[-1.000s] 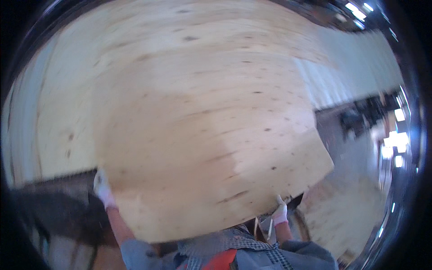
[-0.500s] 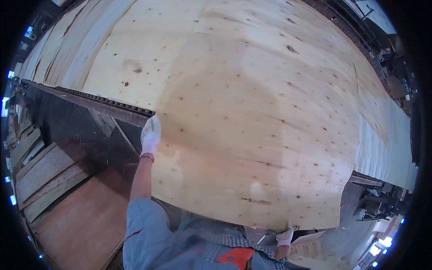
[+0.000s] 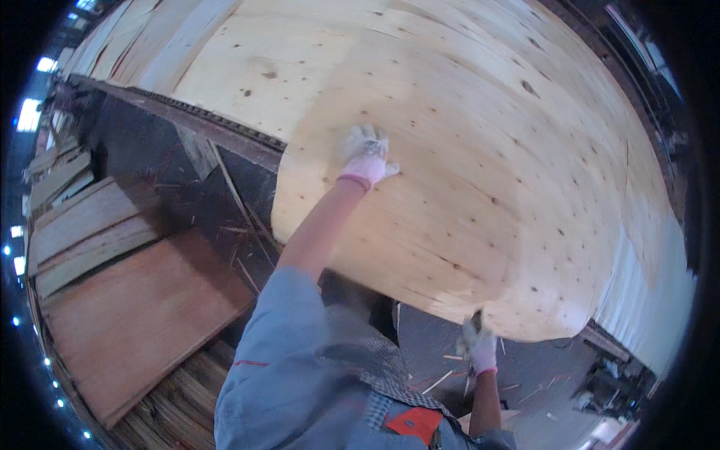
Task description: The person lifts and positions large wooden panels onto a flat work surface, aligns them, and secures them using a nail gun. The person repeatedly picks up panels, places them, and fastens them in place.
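Veneer sheet over the table, with its near edge overhanging.
In the head view: left hand palm down, fingers spread, on the sheet's left part; right hand at the near edge beside a dark object, too blurred to tell whether pinching. Apparently mostly laid out, not wholly on the table; neighbouring sheets laid far left.

Pale wood sheet bright; soft broad shadow over its middle. Far left of sheet: light patches blown white. Right hand, at sheet's near edge, blurred. Beyond sheet: fisheye bowing, black corners.
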Action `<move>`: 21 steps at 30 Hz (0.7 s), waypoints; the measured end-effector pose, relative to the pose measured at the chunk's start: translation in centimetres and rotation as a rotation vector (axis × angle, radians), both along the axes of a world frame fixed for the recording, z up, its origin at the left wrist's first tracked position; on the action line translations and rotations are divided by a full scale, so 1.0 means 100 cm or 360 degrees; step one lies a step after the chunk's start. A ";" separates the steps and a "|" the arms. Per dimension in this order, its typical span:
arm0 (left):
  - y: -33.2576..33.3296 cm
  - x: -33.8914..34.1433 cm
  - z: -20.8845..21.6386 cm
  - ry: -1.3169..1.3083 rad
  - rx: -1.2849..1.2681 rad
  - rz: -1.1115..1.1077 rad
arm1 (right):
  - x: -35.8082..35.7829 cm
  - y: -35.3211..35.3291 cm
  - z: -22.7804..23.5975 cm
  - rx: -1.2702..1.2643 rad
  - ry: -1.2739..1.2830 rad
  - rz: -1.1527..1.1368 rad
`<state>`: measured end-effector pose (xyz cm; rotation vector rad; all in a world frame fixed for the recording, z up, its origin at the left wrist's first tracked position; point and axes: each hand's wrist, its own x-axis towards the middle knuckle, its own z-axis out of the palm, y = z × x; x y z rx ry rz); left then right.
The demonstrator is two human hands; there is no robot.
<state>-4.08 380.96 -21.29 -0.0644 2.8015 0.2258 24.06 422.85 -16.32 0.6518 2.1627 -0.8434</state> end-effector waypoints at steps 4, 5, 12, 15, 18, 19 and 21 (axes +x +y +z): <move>-0.001 -0.018 0.019 -0.0167 -0.0149 -0.0070 | -0.128 -0.061 0.002 -0.0714 0.1240 -0.0325; -0.005 -0.022 0.013 -0.0166 -0.0146 -0.0090 | -0.153 -0.087 0.006 -0.0750 0.1319 -0.0304; -0.028 -0.052 -0.004 -0.0230 0.0003 -0.0297 | -0.243 -0.137 -0.069 -0.0679 0.1038 0.0020; -0.042 -0.071 0.012 -0.0374 0.0132 -0.0377 | -0.225 -0.202 -0.052 -0.0301 0.0887 0.1116; -0.055 -0.081 0.019 -0.0465 0.0292 -0.0381 | -0.234 -0.336 0.017 -0.0337 0.0496 0.1471; -0.051 -0.086 0.014 -0.0471 0.0366 -0.0341 | -0.240 -0.349 -0.011 -0.0264 0.0751 0.1808; -0.045 -0.092 0.001 -0.0444 0.0421 -0.0327 | -0.266 -0.389 -0.038 -0.0130 0.0846 0.2118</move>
